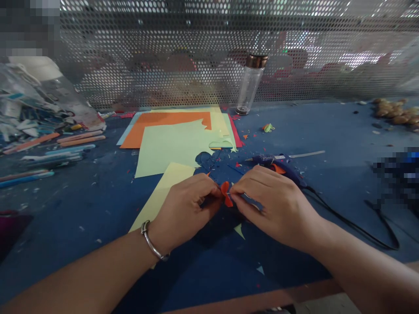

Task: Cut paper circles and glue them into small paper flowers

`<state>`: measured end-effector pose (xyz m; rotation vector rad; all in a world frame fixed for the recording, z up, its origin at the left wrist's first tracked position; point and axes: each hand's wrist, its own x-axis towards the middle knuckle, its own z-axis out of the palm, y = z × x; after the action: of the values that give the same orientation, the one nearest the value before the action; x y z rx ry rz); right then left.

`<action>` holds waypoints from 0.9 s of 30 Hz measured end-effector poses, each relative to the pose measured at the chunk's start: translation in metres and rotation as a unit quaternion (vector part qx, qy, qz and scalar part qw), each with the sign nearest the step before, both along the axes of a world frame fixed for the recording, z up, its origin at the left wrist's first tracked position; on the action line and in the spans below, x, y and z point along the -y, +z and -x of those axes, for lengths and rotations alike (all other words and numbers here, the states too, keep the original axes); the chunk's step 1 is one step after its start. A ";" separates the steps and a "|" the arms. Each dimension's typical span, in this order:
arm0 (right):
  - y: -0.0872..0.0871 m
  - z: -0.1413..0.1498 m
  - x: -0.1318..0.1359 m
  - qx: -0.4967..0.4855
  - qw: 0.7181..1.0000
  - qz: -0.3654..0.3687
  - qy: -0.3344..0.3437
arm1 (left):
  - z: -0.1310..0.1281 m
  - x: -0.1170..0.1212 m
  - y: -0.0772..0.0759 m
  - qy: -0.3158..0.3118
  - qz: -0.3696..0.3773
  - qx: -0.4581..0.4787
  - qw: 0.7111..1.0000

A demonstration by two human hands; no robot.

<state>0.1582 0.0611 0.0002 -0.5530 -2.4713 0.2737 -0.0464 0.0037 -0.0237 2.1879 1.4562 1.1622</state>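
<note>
In left grip (pixel 190 198), orange paper (pixel 225 194).

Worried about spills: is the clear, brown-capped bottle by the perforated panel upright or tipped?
Upright: the clear bottle stands on its base, brown cap at the top.

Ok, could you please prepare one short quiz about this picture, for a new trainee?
1. True or false: the bracelet is worn on the right wrist.
2. What colour is the small piece between the fingers of the left hand and the right hand?
3. Which of these is nearest to the right hand? a) the capped bottle; b) the blue glue gun; c) the coloured sticks.

Key:
1. False, it is on the left wrist.
2. Orange-red.
3. b
</note>
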 end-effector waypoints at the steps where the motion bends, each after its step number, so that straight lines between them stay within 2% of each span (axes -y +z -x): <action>1: 0.000 0.000 0.000 -0.001 1.000 0.002 0.002 | 0.000 0.000 -0.001 0.000 0.003 0.001 1.000; 8: 0.004 -0.001 -0.003 -0.008 1.000 0.020 -0.008 | 0.001 -0.002 0.000 0.018 0.024 0.027 0.999; 16: 0.004 -0.008 -0.005 -0.017 0.999 0.022 -0.021 | 0.002 -0.003 -0.003 0.002 0.141 0.197 0.970; 27: 0.004 -0.006 -0.005 -0.021 1.000 0.017 0.002 | 0.000 -0.001 0.000 -0.032 0.181 0.167 0.969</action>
<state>0.1638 0.0663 0.0040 -0.5507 -2.4325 0.3267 -0.0461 0.0044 -0.0238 1.6887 1.3205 1.0796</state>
